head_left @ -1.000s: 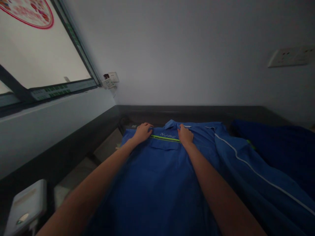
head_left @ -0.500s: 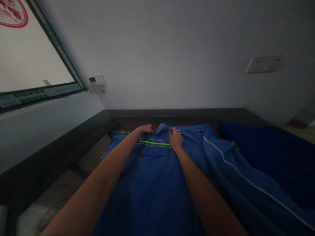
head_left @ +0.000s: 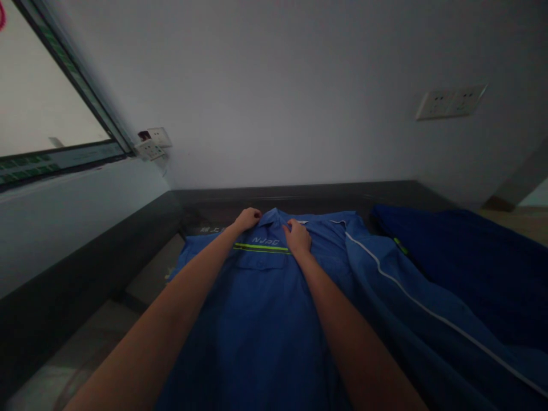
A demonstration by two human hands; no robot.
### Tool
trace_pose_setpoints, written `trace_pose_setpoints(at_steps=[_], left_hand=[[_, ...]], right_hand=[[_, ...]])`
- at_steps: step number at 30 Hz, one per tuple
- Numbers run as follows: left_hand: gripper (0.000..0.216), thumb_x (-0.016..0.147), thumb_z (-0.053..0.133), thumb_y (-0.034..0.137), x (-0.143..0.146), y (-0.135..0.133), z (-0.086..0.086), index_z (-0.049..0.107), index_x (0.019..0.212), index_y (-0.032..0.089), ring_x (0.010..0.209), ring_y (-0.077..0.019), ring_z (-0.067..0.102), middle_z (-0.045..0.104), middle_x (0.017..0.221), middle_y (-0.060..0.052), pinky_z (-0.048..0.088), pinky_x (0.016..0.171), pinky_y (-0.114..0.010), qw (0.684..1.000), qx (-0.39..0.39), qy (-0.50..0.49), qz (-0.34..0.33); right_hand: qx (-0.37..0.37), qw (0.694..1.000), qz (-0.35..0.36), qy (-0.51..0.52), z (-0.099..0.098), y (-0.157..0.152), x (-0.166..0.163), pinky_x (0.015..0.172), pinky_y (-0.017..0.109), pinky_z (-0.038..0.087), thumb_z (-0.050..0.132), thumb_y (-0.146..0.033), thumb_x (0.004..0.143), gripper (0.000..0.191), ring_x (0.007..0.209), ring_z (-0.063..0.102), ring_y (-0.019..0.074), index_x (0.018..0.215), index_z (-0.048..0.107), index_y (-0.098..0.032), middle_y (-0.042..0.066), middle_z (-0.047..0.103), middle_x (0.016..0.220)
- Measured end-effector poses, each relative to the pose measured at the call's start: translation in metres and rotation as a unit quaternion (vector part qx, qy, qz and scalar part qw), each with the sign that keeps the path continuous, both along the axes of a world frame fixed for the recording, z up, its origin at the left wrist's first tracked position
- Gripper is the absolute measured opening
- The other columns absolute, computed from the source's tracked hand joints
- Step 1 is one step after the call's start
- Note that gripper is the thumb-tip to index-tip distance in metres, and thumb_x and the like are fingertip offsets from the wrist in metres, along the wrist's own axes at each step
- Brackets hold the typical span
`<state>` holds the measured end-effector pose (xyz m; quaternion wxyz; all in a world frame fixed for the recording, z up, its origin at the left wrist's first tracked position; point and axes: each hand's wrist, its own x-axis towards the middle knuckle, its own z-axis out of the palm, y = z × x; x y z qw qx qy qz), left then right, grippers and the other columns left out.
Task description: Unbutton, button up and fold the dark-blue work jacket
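A blue work shirt [head_left: 265, 308] lies flat in front of me, with a yellow-green reflective stripe [head_left: 261, 248] and white lettering across the chest. My left hand [head_left: 247, 218] rests at the far end on the collar, fingers curled down onto the cloth. My right hand [head_left: 297, 237] sits just right of the stripe, fingers closed in a pinch on the shirt's front edge near the collar. Both forearms stretch out over the shirt.
A darker blue garment [head_left: 462, 268] with a white piped seam lies to the right. A dark ledge [head_left: 299, 197] runs along the grey wall. Wall sockets [head_left: 449, 101] hang at the right, another socket [head_left: 152, 144] at the left by a window frame [head_left: 64, 157].
Both hands have shifted toward the collar; the left hand slid from the shoulder to the collar. My view has swung right, so the white device at lower left is out of sight.
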<state>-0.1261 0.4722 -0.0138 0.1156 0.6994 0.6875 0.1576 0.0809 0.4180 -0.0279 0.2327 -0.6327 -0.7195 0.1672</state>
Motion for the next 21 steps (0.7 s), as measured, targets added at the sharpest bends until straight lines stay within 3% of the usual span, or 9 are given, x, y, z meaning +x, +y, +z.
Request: trace_pose_setpoints(at_steps=[4,11,14,18,21], left_hand=[[0.025,0.085,0.048,0.024,0.010,0.001,-0.008,0.069,0.099,0.022,0.096,-0.0223,0.062,0.069,0.103,-0.007,0.045,0.082,-0.029,0.997,0.054,0.044,0.042],[0.027,0.095,0.035,0.027,0.025,-0.014,-0.027,0.058,0.110,0.024,0.096,-0.0208,0.061,0.064,0.110,-0.008,0.046,0.081,-0.030,0.986,0.112,0.103,0.064],[0.026,0.094,0.038,0.025,0.027,-0.021,-0.022,0.055,0.114,0.022,0.103,-0.0227,0.058,0.061,0.113,-0.009,0.043,0.088,-0.034,0.980,0.146,0.118,0.062],[0.033,0.091,0.041,0.020,0.034,-0.040,-0.007,0.047,0.124,0.019,0.114,-0.0254,0.050,0.056,0.121,-0.012,0.039,0.095,-0.039,0.969,0.200,0.122,0.078],[0.033,0.088,0.043,0.016,0.048,-0.062,0.001,0.049,0.120,0.021,0.111,-0.0234,0.052,0.058,0.118,-0.008,0.039,0.094,-0.036,0.970,0.216,0.108,0.018]], right_hand=[[-0.003,1.000,0.006,-0.010,0.003,-0.001,-0.002,0.078,0.031,0.046,0.041,-0.037,0.094,0.028,0.097,0.064,0.0230,0.118,0.049,-0.025,0.008,0.067,0.108],[0.011,0.999,0.023,-0.039,-0.001,-0.004,-0.004,0.079,0.034,0.045,0.032,-0.020,0.096,0.033,0.096,0.065,0.0236,0.128,0.042,-0.022,0.012,0.068,0.105],[0.016,0.999,0.027,-0.041,-0.005,-0.005,-0.003,0.081,0.036,0.045,0.027,-0.015,0.096,0.037,0.097,0.065,0.0245,0.128,0.044,-0.022,0.013,0.068,0.107],[0.010,1.000,0.018,-0.012,-0.005,0.002,0.001,0.081,0.035,0.045,0.038,-0.022,0.095,0.033,0.098,0.064,0.0246,0.127,0.046,-0.023,0.011,0.068,0.107],[-0.004,1.000,-0.002,0.023,-0.004,0.014,0.011,0.082,0.033,0.045,0.040,-0.027,0.095,0.029,0.100,0.063,0.0239,0.121,0.052,-0.021,0.011,0.067,0.109]])
